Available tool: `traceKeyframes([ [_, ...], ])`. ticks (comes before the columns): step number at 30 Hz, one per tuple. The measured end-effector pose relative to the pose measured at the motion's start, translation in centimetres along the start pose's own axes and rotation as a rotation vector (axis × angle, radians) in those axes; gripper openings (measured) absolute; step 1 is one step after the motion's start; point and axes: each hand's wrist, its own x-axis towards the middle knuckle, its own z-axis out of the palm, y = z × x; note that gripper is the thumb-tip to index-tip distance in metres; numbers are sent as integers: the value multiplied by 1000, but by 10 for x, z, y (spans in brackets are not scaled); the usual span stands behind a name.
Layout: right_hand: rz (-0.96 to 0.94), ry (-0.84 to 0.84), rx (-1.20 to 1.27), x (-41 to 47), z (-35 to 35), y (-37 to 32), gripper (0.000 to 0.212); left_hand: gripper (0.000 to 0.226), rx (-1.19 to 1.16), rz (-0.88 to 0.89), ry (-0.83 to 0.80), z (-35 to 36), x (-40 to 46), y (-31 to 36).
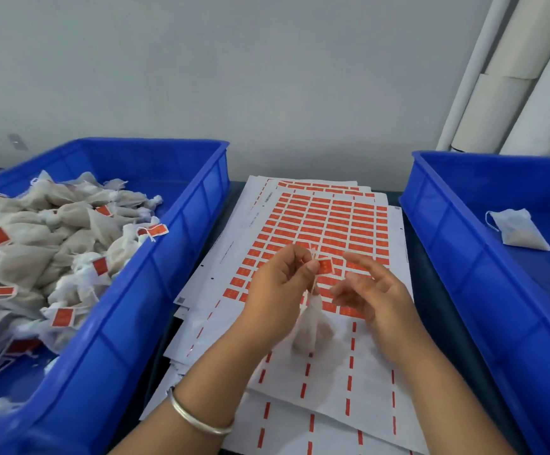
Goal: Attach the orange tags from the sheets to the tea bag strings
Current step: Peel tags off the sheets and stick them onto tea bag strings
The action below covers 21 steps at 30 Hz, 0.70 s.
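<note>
At the centre of the view the left hand (278, 284) pinches a string (314, 284) between thumb and fingers (301, 257), curled tight round it. An orange tag (325, 266) sits on the string just to the 3 o'clock side of the thumb tip. A tea bag (311, 330) hangs from the string below the hand, blurred, above the sheets (319, 221).

The right hand (377, 297) is at 3 o'clock of the tag, close but apart from it, its fingers spread loose and holding nothing. A silver bangle (198, 417) circles the left wrist at 6 o'clock.

The sheets lie in a loose stack on the dark bench (431, 310) between two bins. Rows of orange tags cover the far part of the top sheet; the near part toward 6 o'clock shows only orange dashes on white backing.

The left bin (155, 290), at 9 o'clock, holds a heap of tea bags (54, 244), many with orange tags on their strings. The right bin (457, 257), at 3 o'clock, holds one lone bag (518, 233) with a white string and no tag to be seen.

A grey wall (234, 77) stands behind, with pale tubes (510, 80) leaning at 1 o'clock.
</note>
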Motion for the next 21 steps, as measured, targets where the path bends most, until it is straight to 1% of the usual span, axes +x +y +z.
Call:
traceKeyframes([
  [3,47,-67,-26,-1,2,3,43,11,22,4,88,-18,-2,24],
  [5,84,-117,-76,-2,4,4,43,11,54,55,176,-35,-5,42],
  [6,102,-145,-109,-3,4,5,40,11,60,93,223,-46,-8,51],
  [9,137,-206,-230,-6,8,9,21,13,-3,221,332,-82,-14,77],
  [12,147,-208,-305,-8,8,10,17,14,-128,288,432,-123,-14,95],
  [15,152,-176,-330,-10,10,9,15,16,-64,327,556,-165,-8,100],
  [17,145,-155,-354,-13,14,9,12,18,26,289,606,-189,0,93],
  [18,140,-147,-370,-15,16,10,11,18,86,240,613,-200,5,88],
  [21,115,-147,-433,-18,21,9,8,19,306,28,569,-222,21,67],
])
